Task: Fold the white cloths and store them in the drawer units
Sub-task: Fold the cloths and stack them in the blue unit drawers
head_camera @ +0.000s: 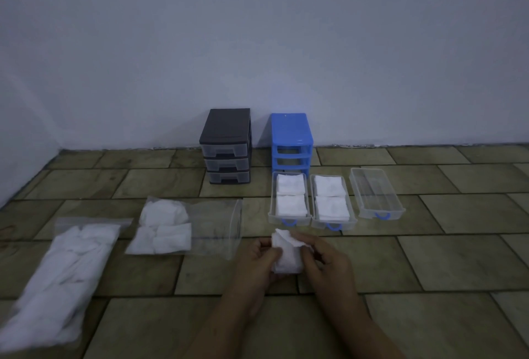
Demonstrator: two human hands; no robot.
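At nine o'clock on the tiled floor lay a full zip bag of white cloths, then a second, half-filled zip bag. At twelve, against the wall, stood a black drawer unit and a blue drawer unit, the blue one's slots vacant. Before it lay three clear drawers: the left drawer and middle drawer each held two folded cloths, the right drawer none. At six, the left hand and right hand together pinched a white cloth.
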